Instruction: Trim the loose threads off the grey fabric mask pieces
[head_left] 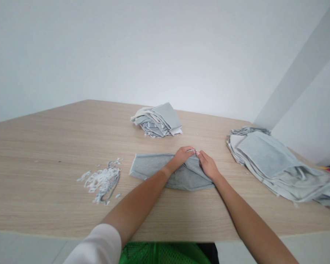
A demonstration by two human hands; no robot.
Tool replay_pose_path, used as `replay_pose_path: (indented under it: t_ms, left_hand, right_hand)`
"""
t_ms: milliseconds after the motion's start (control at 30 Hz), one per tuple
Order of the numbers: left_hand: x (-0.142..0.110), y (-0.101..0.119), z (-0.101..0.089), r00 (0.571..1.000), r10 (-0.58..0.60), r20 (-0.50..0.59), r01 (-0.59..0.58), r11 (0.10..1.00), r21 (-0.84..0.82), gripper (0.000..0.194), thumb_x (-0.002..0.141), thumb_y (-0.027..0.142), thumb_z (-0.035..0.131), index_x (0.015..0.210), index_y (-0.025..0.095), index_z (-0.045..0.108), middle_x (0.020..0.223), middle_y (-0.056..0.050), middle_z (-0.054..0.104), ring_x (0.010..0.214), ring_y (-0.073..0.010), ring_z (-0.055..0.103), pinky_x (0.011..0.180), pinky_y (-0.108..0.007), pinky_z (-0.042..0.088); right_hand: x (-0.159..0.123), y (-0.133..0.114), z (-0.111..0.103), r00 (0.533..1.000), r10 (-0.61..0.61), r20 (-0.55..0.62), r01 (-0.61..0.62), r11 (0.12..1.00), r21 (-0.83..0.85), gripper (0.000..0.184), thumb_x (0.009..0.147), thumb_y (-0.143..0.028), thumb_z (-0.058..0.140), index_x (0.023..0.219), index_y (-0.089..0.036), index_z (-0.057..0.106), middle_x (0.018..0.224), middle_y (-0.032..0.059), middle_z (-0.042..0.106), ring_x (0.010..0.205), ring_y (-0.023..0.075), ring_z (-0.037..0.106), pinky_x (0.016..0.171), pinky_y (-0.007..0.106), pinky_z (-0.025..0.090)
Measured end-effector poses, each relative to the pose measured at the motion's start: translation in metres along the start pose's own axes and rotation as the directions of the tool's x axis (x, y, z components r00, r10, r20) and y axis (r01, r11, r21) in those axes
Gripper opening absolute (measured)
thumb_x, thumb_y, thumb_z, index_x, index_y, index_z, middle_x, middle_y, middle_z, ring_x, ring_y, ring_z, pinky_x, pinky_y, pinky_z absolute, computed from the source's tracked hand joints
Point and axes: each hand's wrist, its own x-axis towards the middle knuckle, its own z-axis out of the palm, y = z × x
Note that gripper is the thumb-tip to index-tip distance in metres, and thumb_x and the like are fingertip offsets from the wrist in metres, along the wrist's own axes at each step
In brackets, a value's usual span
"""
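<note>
A long grey fabric piece (151, 164) lies across the table in front of me, its left end flat and its right part bunched. Both hands meet at its far edge. My left hand (184, 155) is closed, pinching the edge of the cloth. Right beside it, my right hand (207, 165) pinches the same edge, the fingertips of both hands nearly touching. A bit of pale edging shows between the fingers; the exact grip is too small to make out.
Left of the cloth lies a heap of white and grey scraps (103, 181). Folded grey and cream fabric (159, 119) is stacked near the wall. A larger pile of flat fabric pieces (275, 157) spreads along the right side of the wooden table (44, 154).
</note>
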Motion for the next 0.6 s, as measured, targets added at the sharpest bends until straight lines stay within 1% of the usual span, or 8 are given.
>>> replay_pose_path:
  t_ms: [200,367,500,600]
  left_hand:
    - [-0.0009,0.0055,-0.0008,1.0,-0.016,0.004,0.016,0.999,0.029,0.029,0.091,0.04,0.057,0.089,0.016,0.074,0.09,-0.003,0.074,0.093,-0.0201,0.065,0.09,-0.029,0.051]
    - [-0.0009,0.0065,-0.0008,1.0,-0.025,0.0,0.025,0.999,0.03,0.028,0.091,0.04,0.058,0.09,0.017,0.074,0.091,-0.003,0.075,0.094,-0.0203,0.065,0.09,-0.029,0.051]
    - [-0.0007,0.0066,0.0006,1.0,-0.017,0.02,0.016,1.0,0.016,0.031,0.091,0.042,0.059,0.091,0.016,0.075,0.091,-0.004,0.075,0.094,-0.0202,0.066,0.092,-0.03,0.052]
    - [-0.0006,0.0081,0.0013,0.999,0.002,0.032,-0.003,1.0,0.01,0.03,0.091,0.041,0.06,0.089,0.016,0.075,0.091,-0.004,0.075,0.095,-0.0203,0.066,0.095,-0.03,0.051]
  right_hand:
    - [-0.0009,-0.0022,-0.0009,1.0,0.006,0.0,-0.006,1.0,0.001,0.046,0.106,-0.062,0.026,0.085,-0.027,0.046,0.074,0.0004,0.058,0.072,0.0221,0.056,0.072,0.031,0.041]
    - [-0.0003,-0.0021,-0.0007,1.0,0.021,0.006,-0.021,1.0,0.002,0.046,0.106,-0.063,0.027,0.085,-0.027,0.047,0.075,0.0011,0.06,0.075,0.0227,0.057,0.075,0.032,0.043]
    - [0.0015,-0.0002,0.0009,1.0,-0.021,-0.019,0.022,1.0,0.02,0.046,0.107,-0.059,0.026,0.085,-0.026,0.05,0.082,0.0034,0.063,0.08,0.023,0.059,0.079,0.033,0.045]
    - [0.0024,0.0006,0.0018,0.997,-0.057,-0.043,0.059,0.996,0.063,0.048,0.106,-0.059,0.025,0.085,-0.026,0.052,0.085,0.005,0.065,0.083,0.0234,0.06,0.081,0.034,0.046]
